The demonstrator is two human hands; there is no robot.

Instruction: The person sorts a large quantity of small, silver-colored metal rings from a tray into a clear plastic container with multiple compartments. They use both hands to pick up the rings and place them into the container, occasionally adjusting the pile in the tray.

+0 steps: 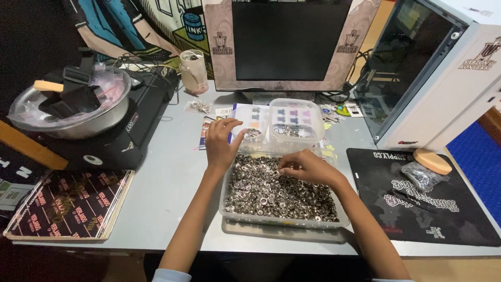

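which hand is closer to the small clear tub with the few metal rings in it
Left. The left hand has its fingertips right at the small clear tub; the right hand is lower, over the big tray of metal rings.

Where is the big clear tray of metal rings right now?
The clear tray of metal rings sits centre-front on the grey table, under both hands, with the black mat to its right.

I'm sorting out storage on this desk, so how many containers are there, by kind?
Clear plastic tubs: 3, the large rectangular one full of small silver metal rings under the left hand and right hand, plus two small ones
Round metal bowl: 1
Pale paper cup: 1
Total: 5
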